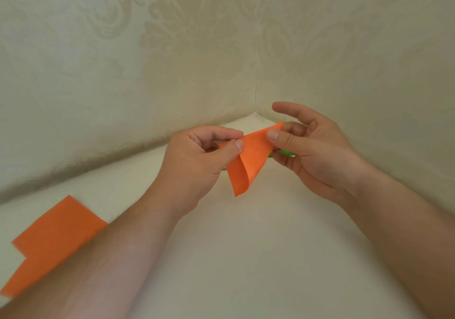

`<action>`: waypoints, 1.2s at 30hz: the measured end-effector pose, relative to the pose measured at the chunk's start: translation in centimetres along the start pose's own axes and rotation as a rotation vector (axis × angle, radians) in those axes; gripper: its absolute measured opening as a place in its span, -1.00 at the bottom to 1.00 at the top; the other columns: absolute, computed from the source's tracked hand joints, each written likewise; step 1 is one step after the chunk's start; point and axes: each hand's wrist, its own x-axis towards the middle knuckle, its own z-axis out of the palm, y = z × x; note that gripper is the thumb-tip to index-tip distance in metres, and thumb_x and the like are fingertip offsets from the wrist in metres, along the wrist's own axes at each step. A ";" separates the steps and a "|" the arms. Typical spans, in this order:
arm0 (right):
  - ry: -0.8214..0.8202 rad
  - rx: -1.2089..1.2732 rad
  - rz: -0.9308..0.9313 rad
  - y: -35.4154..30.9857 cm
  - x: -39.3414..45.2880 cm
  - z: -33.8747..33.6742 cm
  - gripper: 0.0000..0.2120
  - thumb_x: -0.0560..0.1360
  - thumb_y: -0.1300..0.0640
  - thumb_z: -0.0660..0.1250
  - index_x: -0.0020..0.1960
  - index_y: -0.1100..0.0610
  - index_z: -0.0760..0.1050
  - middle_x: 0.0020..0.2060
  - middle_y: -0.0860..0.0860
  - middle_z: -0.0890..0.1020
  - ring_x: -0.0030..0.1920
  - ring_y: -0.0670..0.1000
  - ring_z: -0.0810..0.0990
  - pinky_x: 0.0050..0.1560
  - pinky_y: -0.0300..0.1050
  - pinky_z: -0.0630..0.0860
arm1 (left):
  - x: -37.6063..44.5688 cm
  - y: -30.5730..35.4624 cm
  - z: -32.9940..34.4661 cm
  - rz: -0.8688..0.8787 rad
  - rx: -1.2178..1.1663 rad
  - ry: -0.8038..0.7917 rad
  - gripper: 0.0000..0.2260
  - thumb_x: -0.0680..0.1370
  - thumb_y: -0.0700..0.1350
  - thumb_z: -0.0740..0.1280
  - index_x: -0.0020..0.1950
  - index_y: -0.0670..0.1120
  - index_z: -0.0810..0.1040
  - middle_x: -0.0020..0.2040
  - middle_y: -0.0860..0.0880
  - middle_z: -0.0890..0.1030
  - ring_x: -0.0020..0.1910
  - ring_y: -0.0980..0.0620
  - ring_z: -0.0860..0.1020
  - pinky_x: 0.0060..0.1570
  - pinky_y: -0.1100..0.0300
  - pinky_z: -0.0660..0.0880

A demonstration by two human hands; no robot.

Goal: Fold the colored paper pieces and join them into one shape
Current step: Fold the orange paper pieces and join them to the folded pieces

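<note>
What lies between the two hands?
In the head view, the orange paper spans the gap, pinched by the left hand and right hand. A bit of green paper shows behind it.

green paper [283, 152]: mostly hidden behind right hand [317, 151] and held orange paper [248, 156]. flat orange sheets [49, 242]: blurred, partly under left forearm [118, 257], cut by left edge.

Looks like a home: cream damask-patterned wallpaper [172, 35] meeting in a room corner, plain off-white tabletop [246, 245] pushed right into it.
</note>
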 end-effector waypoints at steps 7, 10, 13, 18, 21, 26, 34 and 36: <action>0.058 -0.019 -0.056 -0.1 0.2 -0.6 -0.55 0.44 0.42 0.47 0.26 0.12 0.55 -0.34 0.08 0.48 -0.31 0.04 0.51 -0.17 -0.12 0.56 | -0.1 0.0 0.1 -0.012 0.037 -0.036 -0.82 0.53 -0.23 0.50 -0.11 0.07 0.75 -0.14 0.01 0.76 -0.12 0.07 0.70 -0.01 0.15 0.64; 0.019 -0.011 -0.031 -0.3 0.2 -0.6 -0.57 0.43 0.38 0.46 0.26 0.11 0.56 -0.33 0.05 0.54 -0.28 0.02 0.56 -0.14 -0.12 0.56 | -0.2 0.2 0.1 -0.019 0.031 -0.041 -0.82 0.54 -0.25 0.49 -0.09 0.06 0.74 -0.15 0.04 0.76 -0.14 0.12 0.69 -0.06 0.24 0.64; -0.021 0.023 0.003 -0.6 0.1 -0.6 -0.51 0.38 0.29 0.47 0.30 0.10 0.55 -0.20 0.03 0.69 -0.19 0.00 0.67 -0.13 -0.13 0.61 | -0.1 0.2 0.1 -0.025 0.013 -0.041 -0.82 0.54 -0.26 0.48 -0.08 0.03 0.73 -0.15 0.02 0.76 -0.15 0.14 0.69 -0.14 0.32 0.58; -0.011 0.033 0.014 -0.9 0.0 -0.5 -0.47 0.34 0.26 0.48 0.30 0.10 0.55 -0.14 0.08 0.73 -0.16 0.02 0.70 -0.12 -0.14 0.63 | -0.1 0.2 0.1 -0.025 -0.005 -0.060 -0.82 0.56 -0.27 0.45 -0.06 0.02 0.72 -0.15 0.04 0.76 -0.14 0.15 0.70 -0.13 0.32 0.58; 0.025 0.023 0.003 -0.9 -0.1 -0.4 -0.46 0.31 0.25 0.51 0.29 0.11 0.56 -0.19 0.12 0.71 -0.17 0.04 0.71 -0.10 -0.12 0.63 | -0.1 0.3 0.1 -0.014 0.005 -0.056 -0.80 0.56 -0.27 0.46 -0.08 0.04 0.73 -0.15 0.05 0.76 -0.14 0.15 0.69 -0.14 0.34 0.56; 0.079 0.012 -0.009 -0.8 0.0 -0.2 -0.40 0.26 0.25 0.54 0.30 0.09 0.54 -0.29 0.09 0.65 -0.22 0.01 0.69 -0.14 -0.15 0.61 | -0.1 0.2 0.1 -0.006 0.013 -0.057 -0.79 0.55 -0.27 0.47 -0.09 0.07 0.73 -0.12 0.04 0.76 -0.10 0.10 0.70 -0.09 0.28 0.60; 0.104 0.012 0.008 -1.0 -0.1 -0.1 -0.33 0.22 0.23 0.56 0.33 0.07 0.53 -0.29 0.10 0.65 -0.22 0.01 0.67 -0.14 -0.13 0.61 | -0.1 0.3 0.1 -0.003 0.005 -0.070 -0.78 0.56 -0.29 0.46 -0.07 0.05 0.73 -0.12 0.02 0.76 -0.10 0.11 0.70 -0.12 0.33 0.57; 0.110 0.008 0.010 -1.0 -0.1 -0.1 -0.32 0.22 0.23 0.56 0.34 0.07 0.52 -0.30 0.08 0.66 -0.23 0.00 0.67 -0.15 -0.14 0.60 | -0.1 0.3 0.1 -0.005 0.004 -0.078 -0.77 0.56 -0.29 0.45 -0.07 0.06 0.74 -0.12 0.02 0.76 -0.09 0.10 0.70 -0.11 0.32 0.58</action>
